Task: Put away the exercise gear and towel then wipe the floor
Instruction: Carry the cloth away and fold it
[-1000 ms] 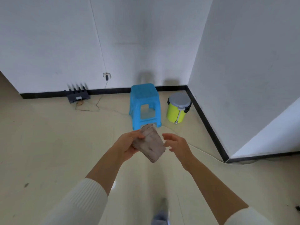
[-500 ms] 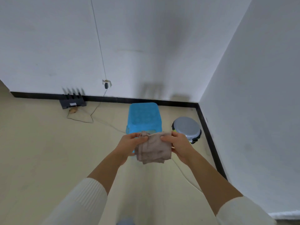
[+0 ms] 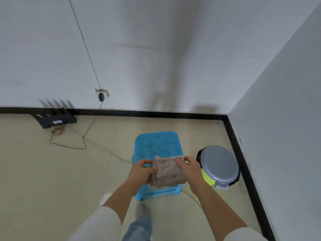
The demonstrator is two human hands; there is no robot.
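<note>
While our left hand (image 3: 142,173) and right hand (image 3: 190,171) each pinch a side of the folded beige towel (image 3: 167,171) just above the blue plastic stool (image 3: 156,145), we judge it not yet put away, the floor (image 3: 52,171) unwiped, and no exercise gear in view.

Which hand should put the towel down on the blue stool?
Probably the left hand: it holds the towel right over the stool, while the right hand sits nearer the bin.
</note>
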